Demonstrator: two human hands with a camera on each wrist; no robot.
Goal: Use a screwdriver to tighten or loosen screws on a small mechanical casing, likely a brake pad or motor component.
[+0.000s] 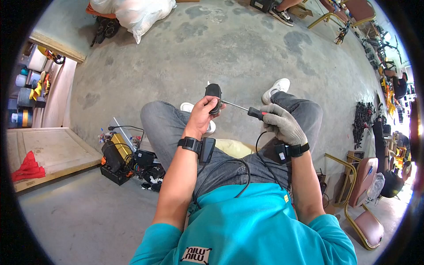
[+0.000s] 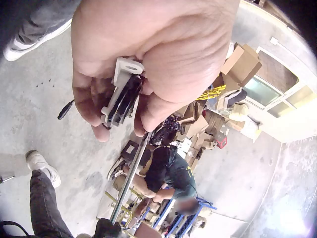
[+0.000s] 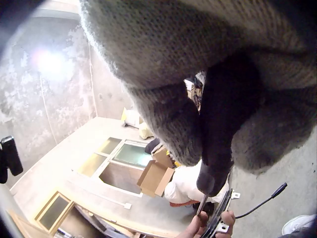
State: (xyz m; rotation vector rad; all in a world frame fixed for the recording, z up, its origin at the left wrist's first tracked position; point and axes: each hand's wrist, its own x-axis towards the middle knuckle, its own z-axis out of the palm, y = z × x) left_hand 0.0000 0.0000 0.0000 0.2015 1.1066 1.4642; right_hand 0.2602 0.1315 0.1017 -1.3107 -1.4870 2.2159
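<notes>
My bare left hand (image 1: 201,117) grips a small black oblong housing (image 1: 213,91) in front of my knees. White mounting tabs show along the housing's edge in the left wrist view, and a short black cable (image 3: 262,204) with a plug trails from it. My right hand (image 1: 285,125), in a grey knitted glove, holds a screwdriver (image 1: 255,113) by its black handle. Its steel shaft (image 2: 130,181) points left, with the far end right at the housing beside the left fingertips. The very tip of the blade is hidden by those fingers.
Electronics and cables (image 1: 128,154) lie left of my leg, beside a wooden panel (image 1: 57,150) with a red cloth. A gold-framed chair (image 1: 369,227) stands to the right. White bags (image 1: 141,15) sit ahead on the concrete floor; another person (image 2: 171,171) is farther off.
</notes>
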